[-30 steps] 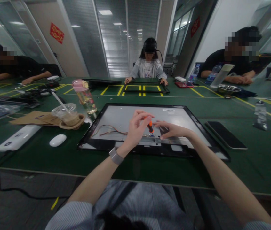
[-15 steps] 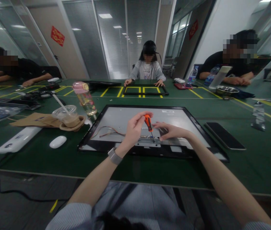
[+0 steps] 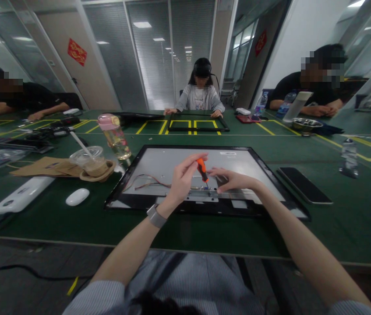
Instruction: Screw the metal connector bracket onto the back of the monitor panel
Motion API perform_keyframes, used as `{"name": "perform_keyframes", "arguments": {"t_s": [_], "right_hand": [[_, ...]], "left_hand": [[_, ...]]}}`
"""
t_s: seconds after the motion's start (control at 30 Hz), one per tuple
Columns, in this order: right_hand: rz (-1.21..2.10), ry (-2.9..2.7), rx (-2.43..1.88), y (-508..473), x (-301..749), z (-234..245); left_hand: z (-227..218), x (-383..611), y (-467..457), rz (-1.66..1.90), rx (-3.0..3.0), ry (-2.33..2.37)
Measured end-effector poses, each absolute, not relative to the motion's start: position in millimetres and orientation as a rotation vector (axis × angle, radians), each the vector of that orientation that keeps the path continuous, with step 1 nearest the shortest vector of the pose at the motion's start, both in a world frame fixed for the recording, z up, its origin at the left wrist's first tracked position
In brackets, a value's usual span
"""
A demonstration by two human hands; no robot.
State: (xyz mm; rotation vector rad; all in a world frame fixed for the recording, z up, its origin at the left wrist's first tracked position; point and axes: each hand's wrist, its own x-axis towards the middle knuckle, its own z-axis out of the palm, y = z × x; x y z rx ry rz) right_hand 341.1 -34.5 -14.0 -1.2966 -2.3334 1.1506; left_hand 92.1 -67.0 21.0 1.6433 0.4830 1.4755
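Note:
A flat display panel [image 3: 244, 159] in a black frame lies face down on the green table [image 3: 57, 218] in front of me. My left hand [image 3: 181, 177] is closed round the orange handle of a small screwdriver [image 3: 202, 169], whose tip points down at a metal strip [image 3: 201, 195] along the panel's near edge. My right hand [image 3: 234, 179] rests on the panel just right of the tip, fingers pressed together next to the blade. Thin coloured wires [image 3: 146, 181] run across the panel's left part.
A black phone [image 3: 303, 185] lies right of the panel. To the left are a white mouse [image 3: 77, 197], a white power strip [image 3: 22, 195], a plastic cup with a straw [image 3: 90, 159] and a pink-capped bottle [image 3: 114, 136]. Three other people sit around the table.
The screwdriver handle has come further out of my left fingers and tilted slightly. Both hands stay at the same spot on the panel's near edge.

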Motion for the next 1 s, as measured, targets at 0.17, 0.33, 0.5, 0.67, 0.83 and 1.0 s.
{"name": "perform_keyframes", "arguments": {"t_s": [0.17,0.33,0.5,0.67,0.83,1.0], "right_hand": [[1.122,-2.361,-1.275,-33.4,341.1,-14.4],[1.129,-2.356,-1.275,-33.6,339.8,-14.8],[1.139,-2.35,-1.299,-34.7,340.0,-13.2],[1.127,-2.367,-1.27,-33.4,340.8,-14.4],[1.128,-2.353,-1.269,-33.3,340.4,-15.3],[1.131,-2.352,-1.274,-35.5,339.2,-12.2]], "left_hand": [[21.8,94.3,-68.8,1.513,1.637,0.491],[22.2,95.6,-69.9,1.606,1.694,0.582],[23.8,93.9,-69.3,1.551,1.669,0.509],[22.6,93.4,-66.2,1.557,1.69,0.494],[19.9,94.2,-65.2,1.595,1.731,0.562],[19.8,92.4,-65.0,1.526,1.723,0.524]]}}
